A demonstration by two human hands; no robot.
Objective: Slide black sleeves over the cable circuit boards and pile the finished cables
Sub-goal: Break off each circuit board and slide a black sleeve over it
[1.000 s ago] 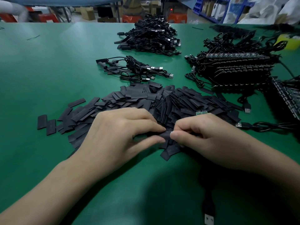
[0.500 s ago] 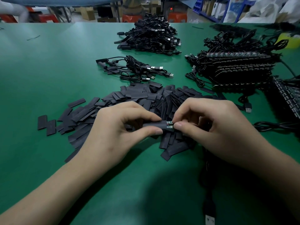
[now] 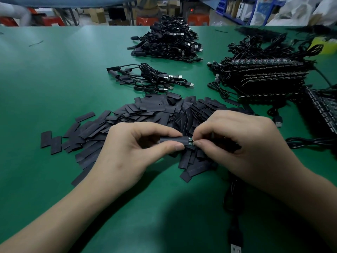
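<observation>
Black sleeve point(image 3: 172, 140) pinched by left fingers point(image 3: 171, 147), circuit board point(image 3: 191, 141) by right fingers point(image 3: 200, 143)

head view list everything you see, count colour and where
table: one, green, under everything
loose sleeves: heap, uncounted, black, mid-table
held sleeve: one, black, between the hands
circuit board: one, green, poking from held sleeve's right end
small cable pile: one, black, behind the loose sleeves
large cable pile: one, black, far centre
bare-board cable stack: one, black, right side
USB plug: one, silver, bottom edge
left hand: one, pinching held sleeve
right hand: one, pinching circuit board
</observation>
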